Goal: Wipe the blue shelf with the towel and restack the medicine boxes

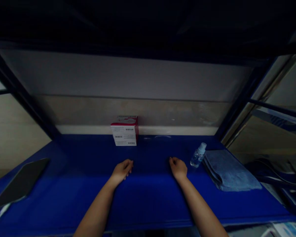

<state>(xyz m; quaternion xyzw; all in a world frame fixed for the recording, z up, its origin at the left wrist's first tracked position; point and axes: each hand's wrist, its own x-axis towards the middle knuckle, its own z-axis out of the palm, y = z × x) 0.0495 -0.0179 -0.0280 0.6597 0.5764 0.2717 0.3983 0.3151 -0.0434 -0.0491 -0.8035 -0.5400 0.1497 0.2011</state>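
so, our left hand [122, 171] and right hand [178, 168] lie loosely curled and empty on the blue worktop [148, 204] (nothing held), the right near a small clear spray bottle [198, 155] and folded blue cloth [229, 171], seemingly kept together for use, while a red-and-white cardboard box [124, 131] stands upright out of the way by the wall [123, 79].

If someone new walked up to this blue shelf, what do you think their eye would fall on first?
Most likely the red-and-white box, standing against the wall at the back of the blue shelf. Next come the bare left hand and right hand at mid-shelf, with a small clear bottle and a folded blue towel to the right, and a dark tablet-like slab at far left.
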